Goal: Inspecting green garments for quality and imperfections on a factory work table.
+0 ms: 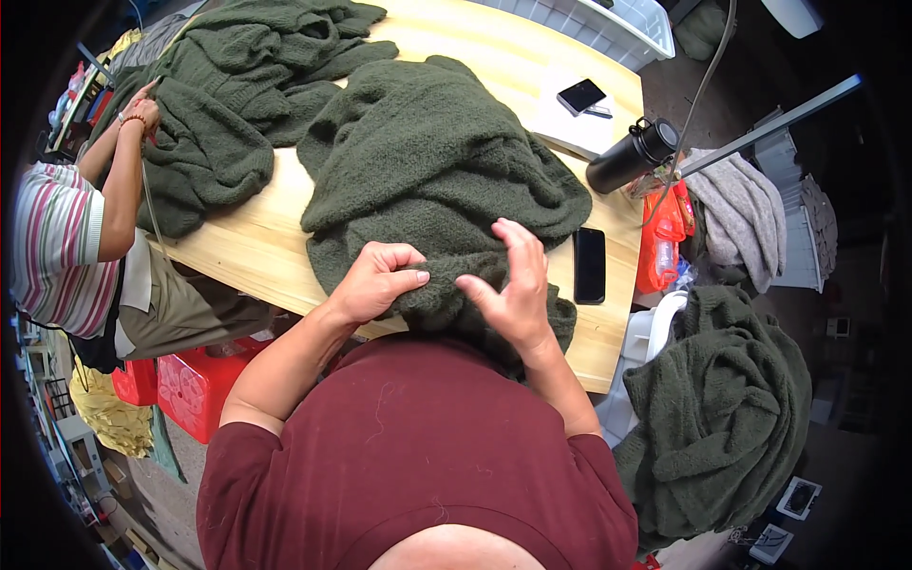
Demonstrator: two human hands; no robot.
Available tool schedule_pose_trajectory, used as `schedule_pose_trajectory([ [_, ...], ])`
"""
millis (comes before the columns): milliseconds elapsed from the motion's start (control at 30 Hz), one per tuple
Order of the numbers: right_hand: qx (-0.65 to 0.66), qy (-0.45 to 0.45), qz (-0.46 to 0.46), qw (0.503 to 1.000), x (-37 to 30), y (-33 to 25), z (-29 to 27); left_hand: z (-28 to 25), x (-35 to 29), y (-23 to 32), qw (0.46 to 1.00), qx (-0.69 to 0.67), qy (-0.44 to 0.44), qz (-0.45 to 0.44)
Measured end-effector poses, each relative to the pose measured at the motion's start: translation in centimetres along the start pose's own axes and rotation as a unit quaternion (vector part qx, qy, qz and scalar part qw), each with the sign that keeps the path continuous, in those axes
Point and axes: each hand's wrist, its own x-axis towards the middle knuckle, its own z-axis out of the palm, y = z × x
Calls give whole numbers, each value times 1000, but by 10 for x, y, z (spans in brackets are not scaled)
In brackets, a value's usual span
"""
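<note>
A dark green, fuzzy knit garment lies heaped on the wooden table in front of me, its near edge hanging toward my lap. My left hand pinches a fold of it between thumb and fingers near the table's front edge. To the right, my right hand is over the same fold, thumb and fingers spread apart with nothing gripped. Whether its fingertips touch the knit is hard to tell. The underside of the fold is hidden.
At left, a co-worker's hands handle another green knit pile. A black phone and a dark bottle are on the table at right. More green knitwear overhangs a white bin beside me.
</note>
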Motion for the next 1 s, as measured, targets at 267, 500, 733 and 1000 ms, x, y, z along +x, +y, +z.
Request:
schedule_pose_trajectory([
  [267,371,-243,180,878,-8,15,32,14,0,-5,990,63,42,119],
  [500,504,-153,276,804,-18,1,39,16,-5,-11,980,93,119,127],
  [733,382,-146,156,899,-10,-4,36,14,-4,-4,987,-106,109,45],
  [1000,591,-93,235,766,-12,1,36,21,-7,-1,997,-54,50,34],
])
